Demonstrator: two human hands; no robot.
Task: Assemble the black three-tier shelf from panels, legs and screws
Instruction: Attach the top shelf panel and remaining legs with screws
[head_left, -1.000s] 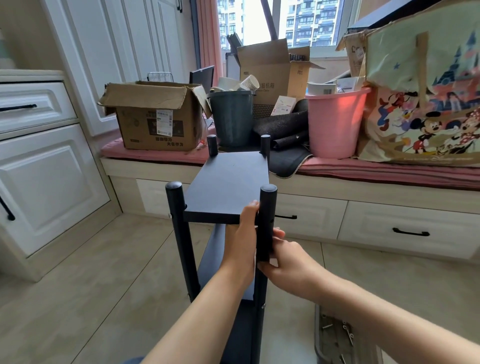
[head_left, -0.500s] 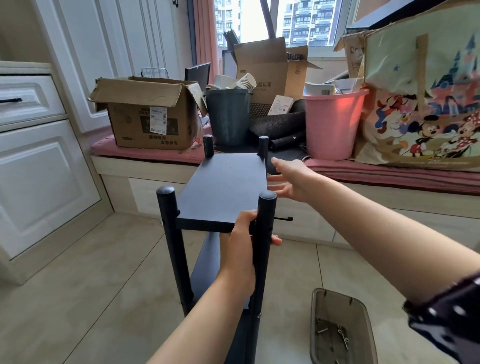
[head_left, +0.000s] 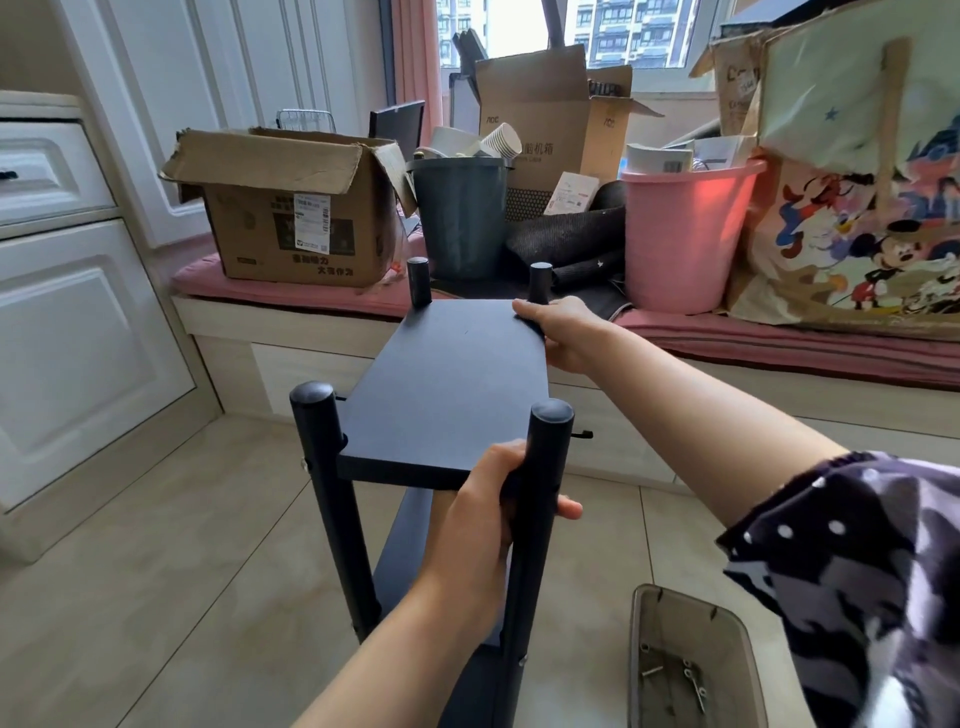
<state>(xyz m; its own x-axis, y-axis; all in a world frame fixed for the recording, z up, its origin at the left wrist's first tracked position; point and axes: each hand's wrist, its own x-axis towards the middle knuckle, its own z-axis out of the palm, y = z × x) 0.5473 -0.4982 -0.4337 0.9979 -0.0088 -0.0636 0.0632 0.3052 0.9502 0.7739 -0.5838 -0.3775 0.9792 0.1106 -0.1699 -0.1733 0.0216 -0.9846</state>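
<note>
left grip (head_left: 488, 512) on leg (head_left: 540, 519); right (head_left: 563, 332) on panel (head_left: 447, 384)

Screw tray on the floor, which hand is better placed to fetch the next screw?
Right, probably. The screw tray sits on that side, and the left hand grips the near leg, steadying the shelf.

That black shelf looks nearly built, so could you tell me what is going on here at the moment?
A person is working on the black shelf, which stands upright on the tiled floor with four legs and the top panel in place. The left hand grips the near right leg just below the top panel, and the right hand holds the panel's far right corner. A grey tray with loose screws sits on the floor to the right.
</note>
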